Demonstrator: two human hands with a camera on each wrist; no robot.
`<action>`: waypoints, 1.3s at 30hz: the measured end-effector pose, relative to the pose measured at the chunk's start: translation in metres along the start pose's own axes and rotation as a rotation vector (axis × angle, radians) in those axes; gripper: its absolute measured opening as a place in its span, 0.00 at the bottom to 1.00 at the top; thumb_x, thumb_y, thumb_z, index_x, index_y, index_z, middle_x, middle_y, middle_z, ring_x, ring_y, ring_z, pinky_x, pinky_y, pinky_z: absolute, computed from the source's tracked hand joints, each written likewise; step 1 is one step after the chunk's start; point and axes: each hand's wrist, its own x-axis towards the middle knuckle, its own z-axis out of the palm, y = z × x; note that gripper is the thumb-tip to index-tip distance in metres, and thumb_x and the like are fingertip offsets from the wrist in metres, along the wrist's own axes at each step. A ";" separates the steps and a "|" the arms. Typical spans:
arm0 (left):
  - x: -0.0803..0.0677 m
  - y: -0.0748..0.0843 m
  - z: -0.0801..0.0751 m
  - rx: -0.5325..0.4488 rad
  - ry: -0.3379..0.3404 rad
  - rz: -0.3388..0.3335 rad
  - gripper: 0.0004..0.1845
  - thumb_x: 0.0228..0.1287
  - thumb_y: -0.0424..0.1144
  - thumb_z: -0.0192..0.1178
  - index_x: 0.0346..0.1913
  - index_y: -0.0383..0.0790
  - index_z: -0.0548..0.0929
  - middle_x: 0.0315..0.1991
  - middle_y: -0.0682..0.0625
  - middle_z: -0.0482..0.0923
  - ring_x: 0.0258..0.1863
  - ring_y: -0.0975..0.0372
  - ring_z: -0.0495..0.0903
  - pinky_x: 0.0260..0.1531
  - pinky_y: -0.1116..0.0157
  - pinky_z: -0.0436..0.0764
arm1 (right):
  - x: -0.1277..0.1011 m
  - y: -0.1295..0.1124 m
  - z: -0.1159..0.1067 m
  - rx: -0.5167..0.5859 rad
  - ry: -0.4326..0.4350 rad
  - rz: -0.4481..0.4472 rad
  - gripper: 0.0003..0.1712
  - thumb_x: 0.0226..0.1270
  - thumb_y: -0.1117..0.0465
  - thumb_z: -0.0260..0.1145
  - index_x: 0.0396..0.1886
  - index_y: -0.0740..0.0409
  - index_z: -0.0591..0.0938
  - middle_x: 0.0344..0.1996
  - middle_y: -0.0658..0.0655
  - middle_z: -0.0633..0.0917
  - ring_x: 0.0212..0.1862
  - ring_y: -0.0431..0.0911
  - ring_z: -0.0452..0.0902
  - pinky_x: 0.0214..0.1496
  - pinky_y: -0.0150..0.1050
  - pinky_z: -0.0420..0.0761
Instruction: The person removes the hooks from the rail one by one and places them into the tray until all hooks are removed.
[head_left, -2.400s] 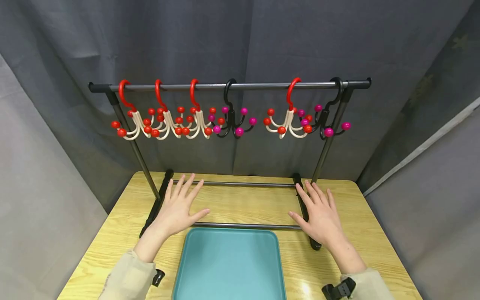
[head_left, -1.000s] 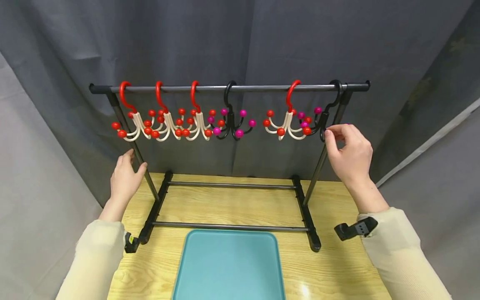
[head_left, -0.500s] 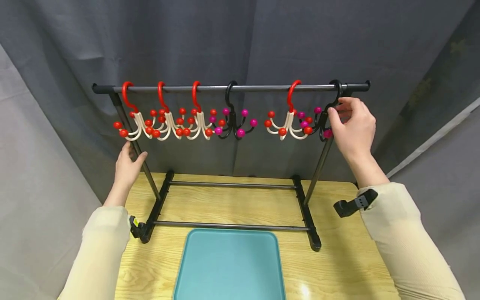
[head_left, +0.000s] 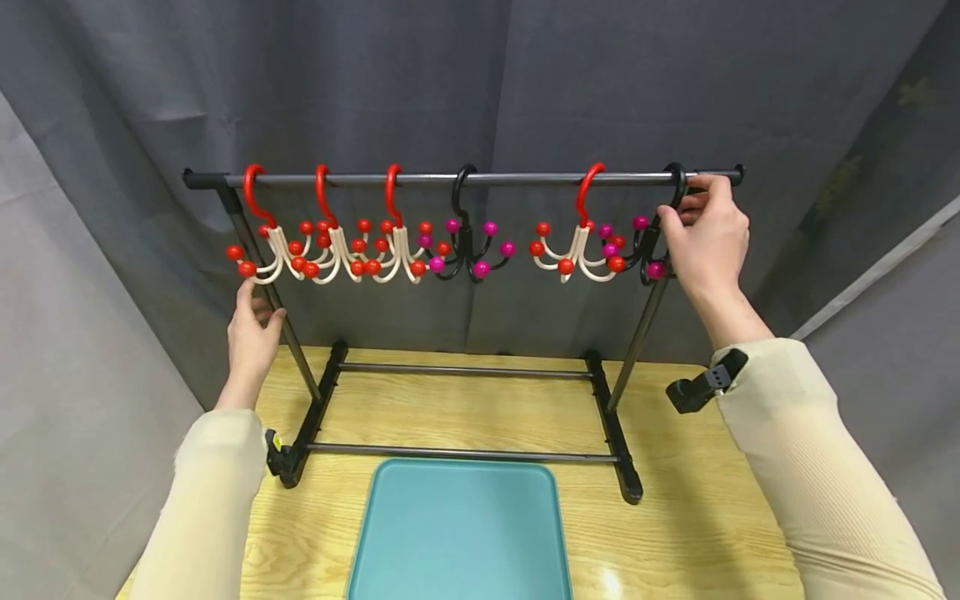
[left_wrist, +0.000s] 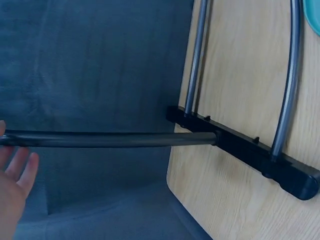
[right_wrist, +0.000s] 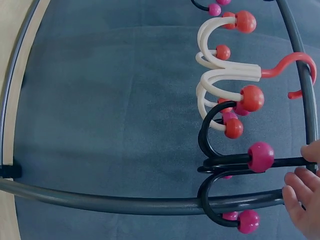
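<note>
My right hand (head_left: 708, 242) is at the neck of the rightmost black hanger (head_left: 649, 237), a claw-like hook hanger with curved arms tipped in pink balls. Thumb and fingers lie on either side of its neck, just below the rail; the right wrist view shows the black hanger (right_wrist: 220, 165) running into the hand (right_wrist: 307, 195). My left hand (head_left: 252, 342) stands at the rack's left post, with straight, spread fingers behind the post (left_wrist: 100, 139) in the left wrist view. A white hanger with red balls and a red hook (head_left: 577, 242) hangs beside the black one.
Along the top rail (head_left: 517, 178) hang several white-and-red hangers and another black one (head_left: 465, 237). The rack's base (head_left: 617, 433) stands on a wooden table (head_left: 480, 404). In front lies a teal tray (head_left: 461, 533). Grey curtains (head_left: 375, 83) surround the table.
Both hands have risen from above the table to the rack's two sides. My right hand has moved up the black hanger from its lower arms to its neck; my left hand has slid slightly up the post.
</note>
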 end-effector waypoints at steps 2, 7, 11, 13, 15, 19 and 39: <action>0.001 -0.002 0.002 0.019 0.021 0.009 0.31 0.63 0.37 0.54 0.66 0.56 0.54 0.51 0.37 0.72 0.51 0.46 0.75 0.47 0.47 0.71 | 0.001 0.000 0.001 0.000 -0.006 0.011 0.24 0.61 0.55 0.60 0.55 0.57 0.70 0.44 0.58 0.83 0.44 0.50 0.81 0.53 0.42 0.72; 0.004 -0.005 0.007 0.062 0.076 0.035 0.28 0.62 0.36 0.56 0.63 0.50 0.58 0.46 0.38 0.74 0.46 0.45 0.77 0.45 0.46 0.70 | 0.002 -0.002 0.004 0.013 -0.005 0.004 0.21 0.62 0.56 0.60 0.52 0.60 0.72 0.43 0.59 0.82 0.43 0.51 0.80 0.53 0.41 0.72; 0.008 -0.005 0.010 0.104 0.137 0.056 0.25 0.62 0.34 0.55 0.59 0.47 0.60 0.43 0.38 0.76 0.40 0.45 0.77 0.41 0.46 0.69 | 0.002 -0.004 0.005 0.011 0.004 -0.004 0.19 0.62 0.56 0.60 0.50 0.60 0.74 0.42 0.60 0.83 0.42 0.51 0.79 0.55 0.42 0.69; 0.009 -0.005 0.010 0.120 0.160 0.054 0.23 0.62 0.33 0.55 0.58 0.46 0.61 0.42 0.39 0.76 0.39 0.44 0.77 0.40 0.45 0.69 | 0.002 -0.005 0.004 0.012 0.011 -0.013 0.19 0.62 0.57 0.61 0.49 0.61 0.74 0.42 0.60 0.83 0.41 0.51 0.80 0.55 0.43 0.68; 0.010 -0.006 0.011 0.133 0.172 0.046 0.22 0.62 0.33 0.55 0.57 0.45 0.61 0.42 0.39 0.76 0.38 0.44 0.77 0.40 0.45 0.69 | 0.003 -0.006 0.003 0.008 0.023 -0.013 0.19 0.62 0.56 0.60 0.49 0.60 0.74 0.42 0.59 0.83 0.41 0.51 0.80 0.55 0.41 0.68; 0.011 -0.008 0.014 0.158 0.172 0.036 0.22 0.62 0.34 0.54 0.57 0.45 0.60 0.41 0.39 0.75 0.37 0.42 0.76 0.39 0.44 0.68 | 0.008 -0.009 -0.004 0.014 0.080 -0.002 0.17 0.61 0.55 0.60 0.48 0.58 0.75 0.41 0.56 0.84 0.38 0.42 0.80 0.52 0.34 0.69; 0.014 -0.007 0.016 0.204 0.181 0.031 0.20 0.62 0.35 0.54 0.55 0.42 0.62 0.40 0.39 0.74 0.37 0.38 0.75 0.38 0.41 0.67 | -0.025 -0.021 -0.042 0.243 0.156 -0.042 0.14 0.58 0.57 0.63 0.44 0.54 0.77 0.31 0.32 0.74 0.34 0.25 0.74 0.43 0.22 0.73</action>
